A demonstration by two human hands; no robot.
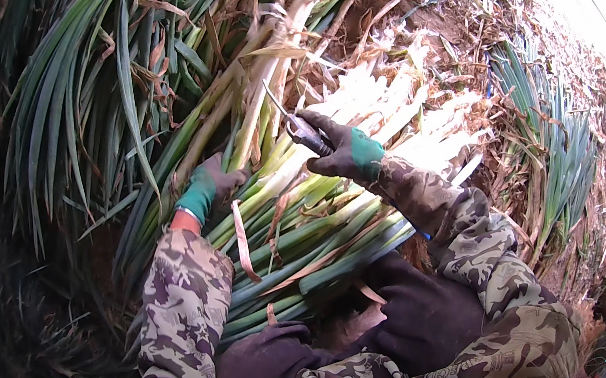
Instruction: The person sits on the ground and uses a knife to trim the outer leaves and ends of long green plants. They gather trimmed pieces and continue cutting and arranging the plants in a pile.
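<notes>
My left hand (218,185), in a grey glove with a green cuff, is closed around the green part of some large Welsh onion stalks (249,120). My right hand (341,149), gloved the same way, holds a small dark-handled cutting tool (305,131) with a thin curved metal blade. Its tip points up and left, close to the pale stalks. Under both hands lies a thick layer of Welsh onions (307,212), leaves to the left and white ends to the right. Bright light washes out those white ends. The left palm is hidden from view.
A heap of long green leaves (74,113) hangs at the upper left. Dry husks (452,38) cover the ground at right, around another bunch of green leaves (554,147). My knees in dark trousers (425,307) border the layer in front. A bright opening shows at the right edge.
</notes>
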